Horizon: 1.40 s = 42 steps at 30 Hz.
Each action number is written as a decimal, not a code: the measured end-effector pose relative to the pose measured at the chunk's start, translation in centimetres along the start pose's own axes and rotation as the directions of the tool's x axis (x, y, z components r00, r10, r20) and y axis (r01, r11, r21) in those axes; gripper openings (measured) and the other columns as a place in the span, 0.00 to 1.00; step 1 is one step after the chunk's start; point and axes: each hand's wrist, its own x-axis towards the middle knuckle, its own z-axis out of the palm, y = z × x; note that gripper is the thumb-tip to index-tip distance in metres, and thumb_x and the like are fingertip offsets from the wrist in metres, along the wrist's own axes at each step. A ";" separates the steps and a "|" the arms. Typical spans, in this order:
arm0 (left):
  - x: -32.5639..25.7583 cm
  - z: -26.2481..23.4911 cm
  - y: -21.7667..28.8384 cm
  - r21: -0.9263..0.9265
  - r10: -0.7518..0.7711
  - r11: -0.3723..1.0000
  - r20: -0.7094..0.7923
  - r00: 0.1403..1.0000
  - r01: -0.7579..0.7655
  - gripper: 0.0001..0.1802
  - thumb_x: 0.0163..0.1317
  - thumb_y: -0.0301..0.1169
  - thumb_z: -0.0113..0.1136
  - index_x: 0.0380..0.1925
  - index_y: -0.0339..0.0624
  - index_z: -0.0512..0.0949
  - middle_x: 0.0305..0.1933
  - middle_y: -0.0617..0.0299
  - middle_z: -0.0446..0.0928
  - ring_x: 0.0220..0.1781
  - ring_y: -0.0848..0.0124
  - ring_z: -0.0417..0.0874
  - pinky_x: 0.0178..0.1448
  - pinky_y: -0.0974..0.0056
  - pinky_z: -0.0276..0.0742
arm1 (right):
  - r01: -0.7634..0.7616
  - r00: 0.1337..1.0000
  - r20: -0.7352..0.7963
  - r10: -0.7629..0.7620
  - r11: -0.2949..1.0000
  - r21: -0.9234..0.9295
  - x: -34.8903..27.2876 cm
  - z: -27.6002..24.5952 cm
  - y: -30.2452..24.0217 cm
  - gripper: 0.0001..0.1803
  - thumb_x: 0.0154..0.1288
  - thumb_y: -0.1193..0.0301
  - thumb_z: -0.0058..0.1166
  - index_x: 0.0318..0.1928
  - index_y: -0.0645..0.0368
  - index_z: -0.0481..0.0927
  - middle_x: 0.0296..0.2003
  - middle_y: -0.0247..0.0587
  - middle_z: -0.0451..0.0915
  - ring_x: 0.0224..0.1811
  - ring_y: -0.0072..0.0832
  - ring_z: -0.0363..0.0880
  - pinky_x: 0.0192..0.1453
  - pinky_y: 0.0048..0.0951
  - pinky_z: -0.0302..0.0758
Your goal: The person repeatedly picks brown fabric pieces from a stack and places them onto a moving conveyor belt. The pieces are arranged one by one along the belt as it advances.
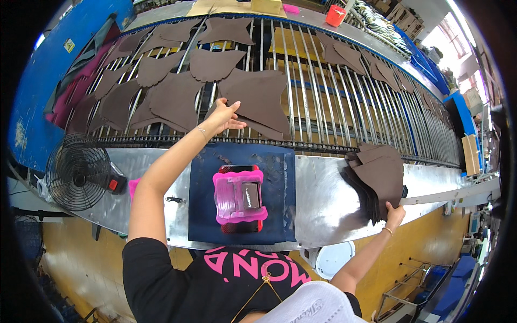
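Brown sheets (pixel 173 99), many, curved at the edges: set out in rows, several overlapping, on a rack (pixel 323 107) of metal rods that runs along the far edge of the counter (pixel 323 199).

Left hand (pixel 229 116), bare: reaching past the counter's far edge to the rack, at the left side of one overlapped sheet (pixel 261 97); fingers partly spread. From where I stand I cannot tell whether thumb and forefinger pinch that sheet.

Right hand (pixel 395 214), bare: at the counter's near edge, towards its right end, gripping the near end of a stack (pixel 379 175), thumb laid on it.

Stack: brown, same kind of sheet, fanned in uneven layers, reaching from near the counter's far edge to its near edge. Whether it rests fully on the metal, cannot tell.

Mat (pixel 280 215), dark blue: on the counter, left of the stack, spanning far edge to near edge, surface scuffed.

Pink frame (pixel 229 199), wavy-edged: on the mat, a red-and-black object (pixel 240 227) showing beneath it.

Fan (pixel 79 177), round, wire cage: at the counter's left end, black box (pixel 115 180) just beside it.

Clip (pixel 174 199), small, black: between fan and mat.

Bucket (pixel 336 15), red: beyond the rack's far side.

White tub (pixel 335 259), round: below the counter's near edge.
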 end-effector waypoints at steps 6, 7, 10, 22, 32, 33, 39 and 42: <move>-7.4 -0.5 2.6 0.351 0.106 0.913 0.283 0.953 -0.206 0.36 0.65 0.38 0.57 0.66 0.41 0.50 0.51 0.41 0.66 0.32 0.64 0.84 0.32 0.63 0.85 | 0.004 0.986 0.136 -0.097 0.827 0.562 -6.1 -9.9 -7.8 0.23 0.72 0.60 0.45 0.61 0.59 0.65 0.37 0.57 0.80 0.25 0.39 0.83 0.20 0.33 0.75; -9.2 0.8 3.5 0.384 0.072 0.894 0.387 0.919 -0.232 0.32 0.66 0.40 0.56 0.64 0.39 0.57 0.49 0.46 0.67 0.36 0.65 0.83 0.36 0.66 0.82 | 0.063 0.992 0.044 -0.115 0.783 0.618 -7.3 -11.5 -8.2 0.23 0.72 0.60 0.44 0.60 0.59 0.63 0.35 0.55 0.80 0.21 0.34 0.81 0.14 0.28 0.70; -12.3 2.9 3.1 0.329 0.268 0.810 0.530 0.805 -0.486 0.31 0.65 0.40 0.58 0.63 0.39 0.60 0.55 0.45 0.66 0.39 0.66 0.83 0.37 0.66 0.82 | 0.201 0.958 -0.065 -0.280 0.489 0.849 -10.5 -14.3 -11.4 0.21 0.73 0.59 0.42 0.59 0.57 0.60 0.33 0.52 0.80 0.17 0.29 0.80 0.09 0.21 0.67; -27.5 -7.8 6.8 0.651 0.745 0.485 0.042 0.666 -0.584 0.09 0.64 0.31 0.59 0.39 0.35 0.79 0.16 0.69 0.73 0.14 0.84 0.71 0.17 0.78 0.59 | 0.251 0.424 -0.114 -0.899 -0.004 0.968 -23.8 -7.6 -26.3 0.05 0.56 0.77 0.63 0.32 0.66 0.81 0.27 0.46 0.83 0.30 0.32 0.83 0.34 0.26 0.75; -32.1 -10.3 2.7 0.853 0.684 0.351 0.048 0.728 -0.386 0.05 0.58 0.23 0.60 0.31 0.30 0.78 0.24 0.60 0.75 0.25 0.77 0.74 0.30 0.70 0.67 | 0.605 0.126 -0.280 -0.952 -0.150 0.782 -23.7 -5.5 -27.0 0.10 0.49 0.78 0.65 0.35 0.60 0.84 0.32 0.43 0.83 0.38 0.47 0.77 0.45 0.37 0.73; -31.6 -9.7 2.3 0.868 0.672 0.295 0.110 0.733 -0.400 0.05 0.58 0.23 0.60 0.31 0.30 0.77 0.23 0.58 0.74 0.25 0.75 0.75 0.29 0.69 0.68 | 0.608 0.116 -0.265 -0.957 -0.142 0.781 -23.0 -5.3 -26.3 0.10 0.49 0.79 0.65 0.35 0.60 0.84 0.33 0.43 0.83 0.39 0.47 0.77 0.46 0.37 0.73; -26.3 -5.2 1.0 0.853 0.542 0.071 0.402 0.738 -0.517 0.07 0.53 0.30 0.63 0.27 0.38 0.80 0.25 0.56 0.74 0.29 0.57 0.77 0.34 0.58 0.71 | 0.554 0.332 -0.077 -0.940 0.128 0.823 -19.5 -1.9 -19.9 0.09 0.53 0.79 0.64 0.37 0.61 0.83 0.35 0.43 0.83 0.37 0.36 0.80 0.44 0.30 0.73; -24.6 -2.7 1.4 0.775 0.477 0.123 0.501 0.722 -0.620 0.06 0.53 0.31 0.63 0.27 0.40 0.81 0.25 0.57 0.74 0.30 0.57 0.77 0.34 0.58 0.71 | 0.495 0.444 -0.013 -0.896 0.233 0.837 -18.3 -0.9 -16.4 0.09 0.55 0.77 0.64 0.38 0.61 0.83 0.34 0.39 0.84 0.36 0.28 0.80 0.44 0.28 0.73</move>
